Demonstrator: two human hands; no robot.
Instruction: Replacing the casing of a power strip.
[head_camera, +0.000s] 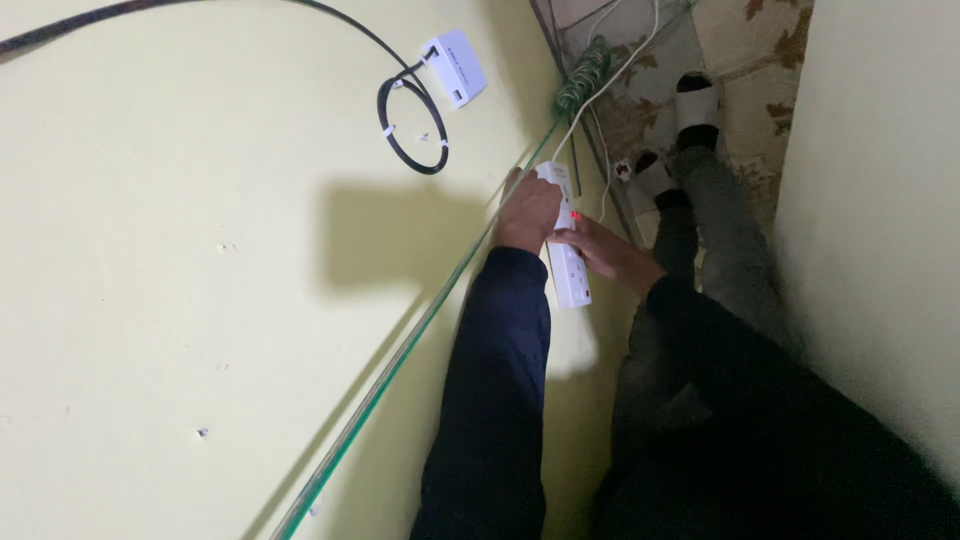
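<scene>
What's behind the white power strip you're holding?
The yellow wall is behind the white power strip. The left hand covers its upper end and the right hand its side, so any mounting is hidden.

Colours only: table is pale yellow-green, with a green-tinted glass edge running diagonally from bottom centre. Power strip, mid-frame, is white with a small red light. Upper centre: white adapter box, black coiled cable with white ties. Sleeves are dark navy, trousers grey. Upper right: white slippers on a floor patterned beige with brown floral blotches. White cords and a green-and-white twisted one lie near the top.
</scene>
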